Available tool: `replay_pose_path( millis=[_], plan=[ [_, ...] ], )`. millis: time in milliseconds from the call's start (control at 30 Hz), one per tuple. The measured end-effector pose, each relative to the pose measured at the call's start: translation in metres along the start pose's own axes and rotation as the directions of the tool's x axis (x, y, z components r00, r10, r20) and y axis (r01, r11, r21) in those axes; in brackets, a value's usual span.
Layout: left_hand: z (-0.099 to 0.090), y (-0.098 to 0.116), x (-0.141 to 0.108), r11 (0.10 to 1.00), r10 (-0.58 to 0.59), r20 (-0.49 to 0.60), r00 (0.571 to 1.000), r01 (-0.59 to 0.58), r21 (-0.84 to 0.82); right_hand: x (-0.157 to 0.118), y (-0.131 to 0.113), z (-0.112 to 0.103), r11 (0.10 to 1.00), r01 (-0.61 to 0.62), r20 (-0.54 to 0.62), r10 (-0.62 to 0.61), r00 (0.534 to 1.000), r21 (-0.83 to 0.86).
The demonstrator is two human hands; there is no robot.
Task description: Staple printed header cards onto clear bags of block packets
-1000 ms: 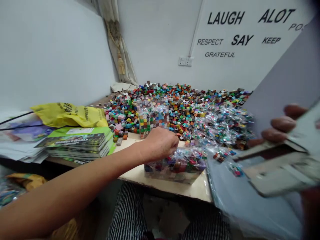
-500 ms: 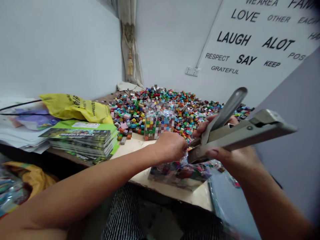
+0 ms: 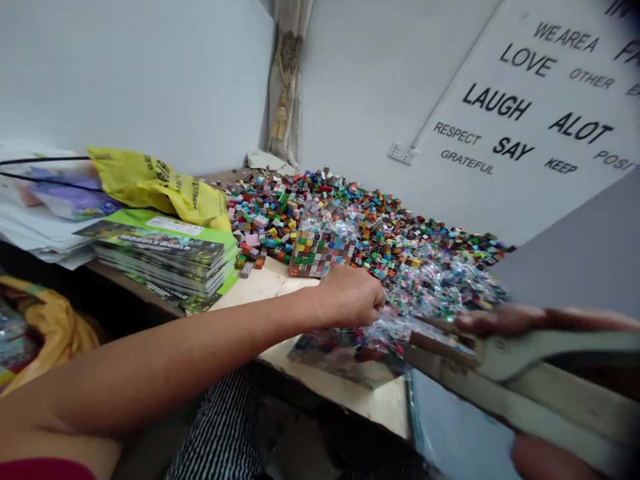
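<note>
My left hand (image 3: 353,297) is closed in a fist over the gathered top of a clear plastic bag (image 3: 345,360). Patterned, colourful contents show through this bag, which rests at the table's front edge. My right hand (image 3: 530,321), partly out of frame, grips a metal plier stapler (image 3: 530,393). The stapler's jaws point left, a short way from the bag's bunched film, and its handles are blurred. Behind my left hand stands another clear bag (image 3: 323,250) with a block of small multicoloured cubes inside.
Loose coloured bricks (image 3: 390,213) are heaped across the table's back. Crumpled clear bags (image 3: 440,277) lie at the right. Left of my forearm sit stacked booklets (image 3: 160,257), a yellow bag (image 3: 165,193) and white papers (image 3: 30,220). An orange sack (image 3: 55,327) is below the table.
My right hand has drawn the stapler right and down, away from the bag's top. My left fist stays at the bag. The whole view has tilted and shifted.
</note>
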State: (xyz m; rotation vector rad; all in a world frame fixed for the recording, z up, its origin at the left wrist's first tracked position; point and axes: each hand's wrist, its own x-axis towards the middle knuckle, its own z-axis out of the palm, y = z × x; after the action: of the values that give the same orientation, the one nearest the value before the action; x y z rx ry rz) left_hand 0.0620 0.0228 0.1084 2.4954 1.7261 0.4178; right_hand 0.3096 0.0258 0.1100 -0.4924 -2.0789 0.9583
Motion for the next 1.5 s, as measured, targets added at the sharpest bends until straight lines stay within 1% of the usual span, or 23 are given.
replay_pose_path(
  millis=[67, 133, 200, 267, 333, 433, 533, 600, 700, 767, 900, 1033, 1133, 1200, 1267, 1367, 1433, 1500],
  plan=[
    [-0.001, 0.001, -0.002, 1.000, 0.007, 0.003, 1.000, -0.007, 0.000, 0.010, -0.001, 0.009, 1.000, -0.011, -0.003, 0.011, 1.000, -0.012],
    [-0.002, 0.003, -0.003, 1.000, 0.020, 0.004, 1.000, -0.020, 0.017, 0.024, -0.002, 0.022, 1.000, 0.002, -0.018, -0.002, 1.000, -0.004],
    [-0.003, 0.003, -0.003, 0.999, 0.032, 0.011, 0.999, -0.033, 0.034, 0.038, -0.001, 0.034, 0.999, 0.040, -0.031, -0.039, 0.999, 0.030],
    [-0.003, 0.003, -0.003, 0.998, 0.038, 0.016, 0.999, -0.039, 0.040, 0.049, 0.003, 0.040, 0.996, 0.041, -0.033, -0.039, 0.999, 0.075],
    [-0.003, 0.001, -0.003, 0.999, 0.036, 0.010, 0.999, -0.036, 0.037, 0.058, 0.009, 0.040, 0.991, -0.001, 0.000, 0.001, 1.000, 0.134],
    [-0.005, -0.001, -0.003, 0.999, 0.032, 0.006, 0.999, -0.033, 0.044, 0.069, 0.019, 0.035, 0.971, -0.057, 0.046, 0.047, 0.998, 0.233],
    [-0.007, -0.001, -0.003, 0.995, 0.053, 0.036, 0.998, -0.056, 0.087, 0.077, 0.026, 0.032, 0.954, -0.119, 0.048, 0.110, 0.993, 0.277],
    [-0.008, -0.001, -0.002, 0.990, 0.072, 0.051, 0.996, -0.078, 0.120, 0.080, 0.028, 0.034, 0.965, -0.146, 0.038, 0.141, 0.989, 0.219],
    [-0.007, -0.001, -0.001, 0.985, 0.098, 0.057, 0.994, -0.105, 0.138, 0.082, 0.027, 0.039, 0.990, -0.120, -0.002, 0.121, 0.993, 0.072],
    [-0.006, -0.002, -0.001, 0.986, 0.091, 0.062, 0.994, -0.099, 0.138, 0.082, 0.027, 0.042, 0.994, -0.106, -0.037, 0.108, 0.994, 0.034],
    [-0.005, -0.001, 0.000, 0.991, 0.039, 0.076, 0.996, -0.049, 0.129, 0.083, 0.029, 0.044, 0.992, -0.116, -0.108, 0.120, 0.987, 0.047],
    [-0.007, -0.002, 0.000, 0.994, -0.008, 0.092, 0.996, -0.002, 0.106, 0.084, 0.030, 0.047, 0.993, -0.094, -0.128, 0.103, 0.986, 0.075],
    [-0.009, -0.004, -0.001, 1.000, -0.021, 0.114, 0.993, 0.021, 0.002, 0.086, 0.028, 0.050, 0.982, -0.115, -0.114, 0.133, 0.985, 0.152],
    [-0.008, -0.003, -0.001, 0.997, -0.024, 0.114, 0.993, 0.033, -0.074, 0.086, 0.027, 0.051, 0.971, -0.128, -0.132, 0.156, 0.979, 0.200],
    [-0.003, -0.001, -0.001, 0.993, -0.065, 0.098, 0.993, 0.074, -0.091, 0.086, 0.028, 0.052, 0.972, -0.127, -0.179, 0.163, 0.970, 0.199],
    [0.005, 0.005, -0.002, 0.986, -0.149, 0.050, 0.988, 0.152, -0.071, 0.085, 0.031, 0.052, 0.979, -0.118, -0.233, 0.155, 0.960, 0.165],
    [0.009, 0.007, -0.002, 0.982, -0.162, 0.017, 0.987, 0.163, -0.094, 0.085, 0.032, 0.052, 0.984, -0.095, -0.241, 0.130, 0.962, 0.152],
    [0.011, 0.008, -0.003, 0.978, -0.165, 0.008, 0.986, 0.165, -0.131, 0.085, 0.033, 0.053, 0.989, -0.068, -0.245, 0.099, 0.964, 0.132]
  ],
)
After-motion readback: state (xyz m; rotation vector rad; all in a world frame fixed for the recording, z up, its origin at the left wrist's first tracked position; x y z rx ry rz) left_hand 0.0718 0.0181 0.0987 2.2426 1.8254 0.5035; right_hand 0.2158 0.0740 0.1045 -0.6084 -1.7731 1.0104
